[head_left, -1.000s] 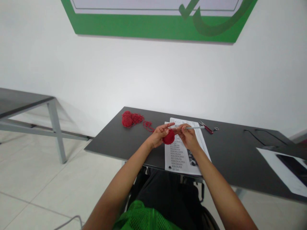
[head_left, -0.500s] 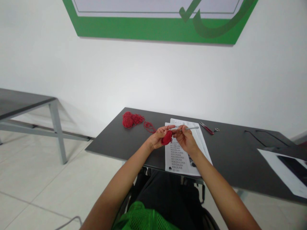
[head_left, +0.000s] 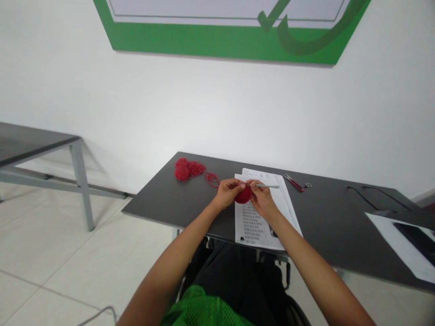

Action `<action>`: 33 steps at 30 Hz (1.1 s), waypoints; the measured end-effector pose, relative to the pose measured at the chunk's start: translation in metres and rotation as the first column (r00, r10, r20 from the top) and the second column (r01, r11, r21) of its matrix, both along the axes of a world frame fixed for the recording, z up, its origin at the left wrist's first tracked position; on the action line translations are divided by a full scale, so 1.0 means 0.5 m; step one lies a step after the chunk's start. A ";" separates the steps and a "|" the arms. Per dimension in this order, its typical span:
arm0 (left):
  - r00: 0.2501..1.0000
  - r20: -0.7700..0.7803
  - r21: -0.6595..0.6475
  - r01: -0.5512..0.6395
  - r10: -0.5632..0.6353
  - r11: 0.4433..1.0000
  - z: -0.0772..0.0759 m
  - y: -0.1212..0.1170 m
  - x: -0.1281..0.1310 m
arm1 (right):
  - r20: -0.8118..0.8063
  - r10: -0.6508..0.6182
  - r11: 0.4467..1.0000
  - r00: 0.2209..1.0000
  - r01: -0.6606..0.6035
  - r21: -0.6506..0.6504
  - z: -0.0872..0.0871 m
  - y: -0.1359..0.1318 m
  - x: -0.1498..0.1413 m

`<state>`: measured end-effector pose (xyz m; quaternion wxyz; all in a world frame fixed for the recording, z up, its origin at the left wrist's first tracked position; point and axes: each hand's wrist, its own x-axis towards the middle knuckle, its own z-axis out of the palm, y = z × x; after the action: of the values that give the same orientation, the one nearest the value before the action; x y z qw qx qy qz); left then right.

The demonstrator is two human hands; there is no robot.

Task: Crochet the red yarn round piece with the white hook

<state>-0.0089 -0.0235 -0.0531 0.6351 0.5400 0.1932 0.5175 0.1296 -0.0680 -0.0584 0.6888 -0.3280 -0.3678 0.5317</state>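
Observation:
Between my hands hangs a small red crocheted piece, held over printed sheets. Its upper edge is pinched by my left hand, whose fingers are closed. My right hand is closed around a crochet hook; the grey handle sticks out to the right, while the hook's tip is hidden at the fingers. Loose red yarn lies on the table just beyond my left hand and leads back to a red ball of yarn.
The printed sheets lie on the dark table under my hands. Small red-handled scissors and a little metal ring-like item are behind, to the right. Farther right are eyeglasses, and a dark phone on white paper.
My left hand has turned over the crocheted piece, its fingers now nearer the right hand. The red piece has shifted slightly right and hangs lower between both hands; the hook remains in my right hand.

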 end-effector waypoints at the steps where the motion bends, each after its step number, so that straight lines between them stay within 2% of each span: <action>1: 1.000 0.004 -0.003 -0.017 0.017 1.000 0.000 0.000 0.001 | 0.014 -0.004 1.000 1.000 0.004 0.004 0.000 -0.002 -0.002; 7: 0.996 0.051 -0.075 -0.072 0.076 0.995 -0.008 0.005 0.005 | 0.117 -0.056 0.997 0.992 0.050 0.052 -0.005 -0.014 -0.005; 11: 0.988 0.112 -0.165 -0.084 0.103 0.983 -0.017 0.015 0.006 | 0.202 -0.199 0.975 0.959 0.174 0.135 -0.010 -0.016 -0.003; 13: 0.981 0.144 -0.211 -0.094 0.126 0.973 -0.017 0.020 0.004 | 0.269 -0.302 0.952 0.915 0.274 0.139 -0.005 -0.017 -0.003; 17: 0.964 0.198 -0.269 -0.119 0.176 0.956 -0.012 0.027 -0.001 | 0.428 -0.344 0.935 0.836 0.348 0.070 0.014 -0.049 0.000; 20: 0.957 0.211 -0.289 -0.132 0.197 0.948 -0.012 0.028 -0.001 | 0.616 -0.417 0.902 0.669 0.386 0.191 0.011 -0.127 -0.002; 22: 0.956 0.206 -0.298 -0.145 0.211 0.943 -0.016 0.028 0.002 | 0.720 -0.463 0.884 0.517 0.327 0.333 -0.005 -0.200 -0.012; 25: 0.962 0.178 -0.305 -0.147 0.208 0.941 -0.023 0.027 0.008 | 0.775 -0.526 0.843 0.351 0.091 0.531 -0.036 -0.307 -0.045; 27: 0.971 0.148 -0.300 -0.139 0.190 0.944 -0.027 0.026 0.013 | 0.817 -0.490 0.854 0.304 -0.017 0.519 -0.052 -0.355 -0.073; 29: 0.978 0.114 -0.288 -0.138 0.177 0.948 -0.031 0.024 0.016 | 0.798 -0.523 0.831 0.299 -0.030 0.556 -0.066 -0.381 -0.101; 33: 0.984 0.051 -0.252 -0.153 0.171 0.956 -0.034 0.021 0.019 | 0.763 -0.569 0.792 0.308 -0.046 0.609 -0.096 -0.395 -0.143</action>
<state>0.0005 -0.0131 -0.0701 0.6595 0.4198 0.2766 0.5588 0.0579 -0.2656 -0.1065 0.4982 -0.4241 -0.7563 0.0014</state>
